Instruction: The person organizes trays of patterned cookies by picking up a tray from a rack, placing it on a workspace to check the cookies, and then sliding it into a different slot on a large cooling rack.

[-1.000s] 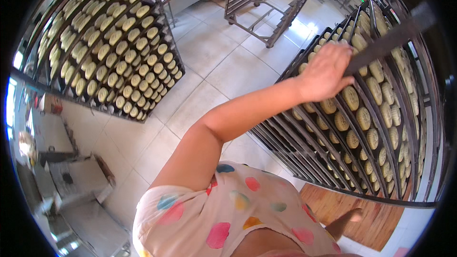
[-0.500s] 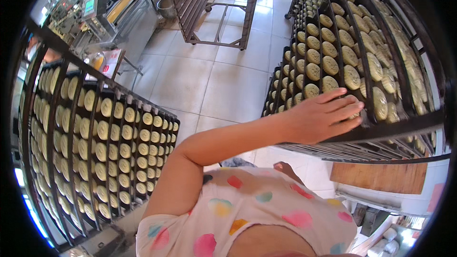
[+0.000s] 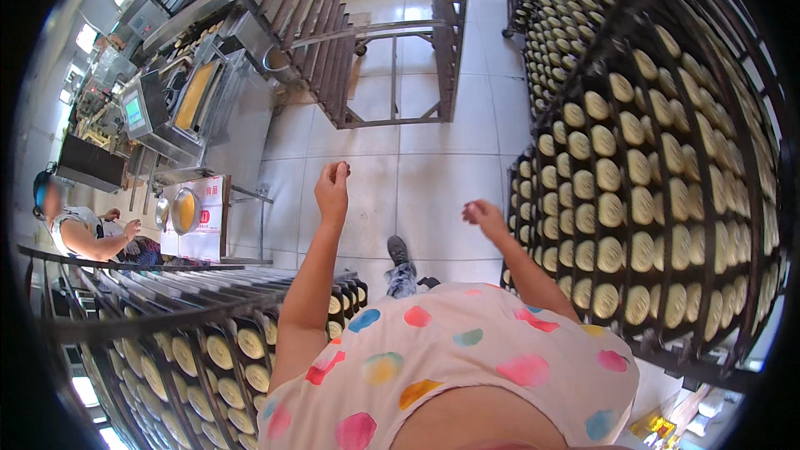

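Observation:
My left hand [image 3: 332, 189] hangs over the tiled aisle, fingers drawn together and nothing visible in them. On the right, my right hand [image 3: 485, 218] is loosely curled beside the tall rack [image 3: 707, 225], apart from it. That rack carries dark trays packed with round, pale pastries [image 3: 611, 210] with patterned tops. At lower left stands another loaded rack [image 3: 142, 310], its pastries [image 3: 215, 352] showing below the top frame. Neither hand touches a rack.
An unloaded brown metal rack [image 3: 392, 121] stands ahead. At left are a steel machine [image 3: 162, 117] with a screen and a small table [image 3: 218, 229] bearing a metal bowl [image 3: 185, 210] of yellow contents. A seated person [image 3: 79, 229] is beyond. My shoe [image 3: 398, 250] is on the tiles.
My left hand has left the pastries on the right rack, where its fingers were spread, and now hangs over the aisle. My right hand has come forward. The view has turned and advanced.

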A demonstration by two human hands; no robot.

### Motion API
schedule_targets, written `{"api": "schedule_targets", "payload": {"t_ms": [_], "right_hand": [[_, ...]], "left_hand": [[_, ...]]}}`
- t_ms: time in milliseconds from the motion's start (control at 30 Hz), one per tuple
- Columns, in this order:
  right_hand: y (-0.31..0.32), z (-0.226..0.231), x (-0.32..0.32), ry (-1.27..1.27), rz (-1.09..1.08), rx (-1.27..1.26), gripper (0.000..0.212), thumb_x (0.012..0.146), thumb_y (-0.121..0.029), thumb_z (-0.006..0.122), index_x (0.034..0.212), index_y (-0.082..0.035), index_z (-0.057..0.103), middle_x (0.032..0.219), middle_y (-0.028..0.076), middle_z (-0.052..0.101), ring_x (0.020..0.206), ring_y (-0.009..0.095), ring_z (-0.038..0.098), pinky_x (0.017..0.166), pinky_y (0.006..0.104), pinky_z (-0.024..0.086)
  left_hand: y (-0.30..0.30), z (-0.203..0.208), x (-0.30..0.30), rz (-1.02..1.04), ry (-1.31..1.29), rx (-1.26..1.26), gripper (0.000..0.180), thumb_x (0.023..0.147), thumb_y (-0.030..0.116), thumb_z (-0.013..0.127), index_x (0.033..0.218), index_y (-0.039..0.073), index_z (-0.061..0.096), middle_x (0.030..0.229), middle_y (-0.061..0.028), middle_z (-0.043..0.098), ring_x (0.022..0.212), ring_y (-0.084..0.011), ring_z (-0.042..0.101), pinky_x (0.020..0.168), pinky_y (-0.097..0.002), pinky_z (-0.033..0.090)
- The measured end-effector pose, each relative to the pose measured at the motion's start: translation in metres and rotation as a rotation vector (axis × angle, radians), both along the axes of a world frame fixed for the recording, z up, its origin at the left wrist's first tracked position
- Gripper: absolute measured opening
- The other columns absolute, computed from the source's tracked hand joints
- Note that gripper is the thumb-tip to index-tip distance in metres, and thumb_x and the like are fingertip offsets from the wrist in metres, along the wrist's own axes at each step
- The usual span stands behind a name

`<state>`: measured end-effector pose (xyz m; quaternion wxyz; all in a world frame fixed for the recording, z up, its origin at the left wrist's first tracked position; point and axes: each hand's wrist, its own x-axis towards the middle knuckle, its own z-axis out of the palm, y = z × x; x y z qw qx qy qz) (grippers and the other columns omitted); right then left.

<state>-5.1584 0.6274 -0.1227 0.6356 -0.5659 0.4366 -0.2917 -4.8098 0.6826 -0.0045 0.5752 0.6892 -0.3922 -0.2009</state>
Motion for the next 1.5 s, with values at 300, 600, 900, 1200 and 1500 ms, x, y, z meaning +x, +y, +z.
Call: {"api": "schedule_targets", "payload": {"t_ms": [300, 600, 900, 1200, 1500], "right_hand": [[-0.238, 0.144, 0.069, -0.153, -0.534, -0.344, 0.032, 0.097, -0.028, 0.046, 0.101, 0.001, 0.060, 0.092, 0.008, 0.065, 0.080, 0.015, 0.063, 0.072, 0.0268, 0.051], [-0.479, 0.259, 0.109, -0.365, -0.647, -0.647, 0.048, 0.097, -0.040, 0.040, 0.118, 0.001, 0.054, 0.114, 0.011, 0.059, 0.104, 0.019, 0.055, 0.094, 0.0313, 0.039], [-0.581, 0.239, 0.172, -0.642, -0.660, -0.403, 0.050, 0.100, -0.034, 0.031, 0.133, 0.002, 0.037, 0.138, 0.011, 0.040, 0.123, 0.023, 0.040, 0.107, 0.0311, 0.024], [-0.588, 0.224, 0.194, -0.704, -0.827, -0.104, 0.053, 0.099, -0.040, 0.031, 0.135, -0.002, 0.034, 0.132, 0.012, 0.045, 0.118, 0.023, 0.045, 0.103, 0.0316, 0.030], [-0.591, 0.210, 0.285, -0.419, -0.431, -0.156, 0.058, 0.101, -0.040, 0.021, 0.135, 0.004, 0.036, 0.135, 0.009, 0.044, 0.121, 0.018, 0.040, 0.105, 0.0267, 0.025]], "left_hand": [[-0.151, -0.025, 0.148, 0.090, 0.244, 0.129, 0.035, 0.093, 0.034, 0.049, 0.100, 0.001, 0.056, 0.093, -0.0105, 0.065, 0.082, -0.0156, 0.063, 0.068, -0.0272, 0.048], [-0.384, -0.062, 0.203, 0.071, 0.633, 0.383, 0.064, 0.080, 0.067, 0.050, 0.078, 0.003, 0.058, 0.063, -0.0034, 0.051, 0.051, -0.0133, 0.046, 0.047, -0.0288, 0.037], [-0.537, -0.076, 0.163, 0.255, 1.081, -0.019, 0.051, 0.092, 0.048, 0.045, 0.104, -0.001, 0.042, 0.091, -0.0166, 0.059, 0.074, -0.0296, 0.065, 0.053, -0.0332, 0.051], [-0.555, -0.060, 0.196, 0.262, 1.094, -0.050, 0.035, 0.097, 0.031, 0.043, 0.099, -0.003, 0.039, 0.084, -0.0159, 0.058, 0.078, -0.0365, 0.065, 0.064, -0.0471, 0.059], [-0.570, -0.068, 0.286, 0.277, 0.847, 0.079, 0.045, 0.095, 0.044, 0.041, 0.081, 0.005, 0.057, 0.077, -0.0125, 0.067, 0.068, -0.0223, 0.067, 0.048, -0.0313, 0.050]]}}
